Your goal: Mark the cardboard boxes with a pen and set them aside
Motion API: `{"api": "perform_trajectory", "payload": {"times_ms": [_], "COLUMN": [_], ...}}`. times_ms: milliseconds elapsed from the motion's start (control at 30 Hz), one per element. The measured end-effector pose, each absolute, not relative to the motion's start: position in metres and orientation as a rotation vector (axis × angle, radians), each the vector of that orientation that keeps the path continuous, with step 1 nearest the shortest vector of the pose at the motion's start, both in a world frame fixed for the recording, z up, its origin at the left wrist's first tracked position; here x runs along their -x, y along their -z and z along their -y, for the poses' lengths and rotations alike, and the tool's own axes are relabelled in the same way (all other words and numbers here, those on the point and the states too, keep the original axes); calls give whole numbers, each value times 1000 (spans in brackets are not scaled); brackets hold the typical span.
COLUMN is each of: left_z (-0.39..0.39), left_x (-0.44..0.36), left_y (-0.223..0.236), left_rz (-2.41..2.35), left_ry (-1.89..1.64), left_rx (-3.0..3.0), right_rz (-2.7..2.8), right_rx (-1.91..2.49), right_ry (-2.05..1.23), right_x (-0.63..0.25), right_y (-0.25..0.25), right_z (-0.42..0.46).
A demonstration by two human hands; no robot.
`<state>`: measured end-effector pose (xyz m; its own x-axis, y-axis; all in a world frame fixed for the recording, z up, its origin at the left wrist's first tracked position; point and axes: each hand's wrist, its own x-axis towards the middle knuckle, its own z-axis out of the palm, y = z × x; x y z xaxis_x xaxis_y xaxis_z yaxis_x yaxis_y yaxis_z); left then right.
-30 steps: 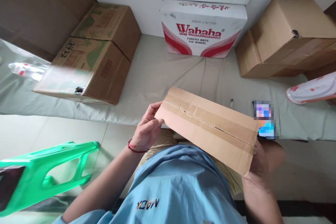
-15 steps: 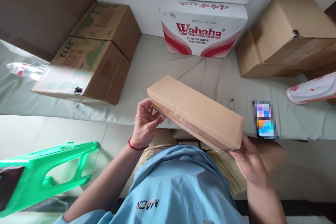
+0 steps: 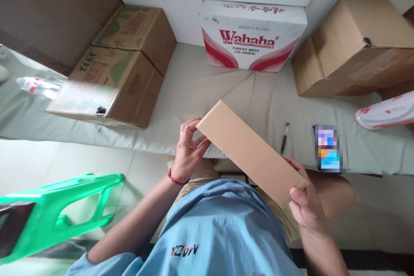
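Note:
A long, flat brown cardboard box (image 3: 250, 148) hangs in the air over my lap, slanting down from upper left to lower right. My right hand (image 3: 305, 200) grips its lower right end, thumb on the near face and fingers behind. At the upper left corner is my left hand (image 3: 192, 146), fingers curled and pinched close against the box edge; a ring and a red cord bracelet (image 3: 177, 177) show on it. Beyond the box's right end, a black pen (image 3: 285, 138) lies on the grey-green cloth (image 3: 184, 77), beside a phone (image 3: 328, 148) with a blurred screen.
A white and red Wahaha water carton (image 3: 252, 41) stands at the back. Brown cartons sit at left (image 3: 129, 82) and right (image 3: 352, 47). A plastic bottle (image 3: 40, 86) lies far left, a white patterned object (image 3: 384, 110) far right. On the floor is a green stool (image 3: 64, 211).
The box has turned so its broad face shows, and tilts more steeply, its left end shifting right. My right thumb has come onto the near face. More of the pen is visible.

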<state>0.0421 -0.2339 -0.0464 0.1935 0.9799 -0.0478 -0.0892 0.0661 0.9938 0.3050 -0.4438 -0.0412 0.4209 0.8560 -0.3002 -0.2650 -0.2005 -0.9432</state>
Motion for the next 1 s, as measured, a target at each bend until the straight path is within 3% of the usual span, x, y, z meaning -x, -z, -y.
{"api": "perform_trajectory", "payload": {"times_ms": [300, 600, 733, 833, 1000], "left_z": [248, 251, 248, 244, 244], "left_x": [-64, -100, -100, -98, -95], "left_y": [44, 40, 51, 59, 63], "left_rz": [-983, -877, -869, -839, -762], "left_ry": [-680, -641, -680, -694, -703], "left_rx": [-720, -598, -425, -377, -383], "right_rz": [1186, 1441, 1574, 1554, 945], "right_rx": [1810, 1781, 1722, 1579, 1525], "right_ry": [-13, 227, 189, -56, -574], "right_x": [-278, -258, -257, -255, -264], "right_y": [53, 53, 55, 55, 54], "right_z": [432, 424, 431, 437, 430]}}
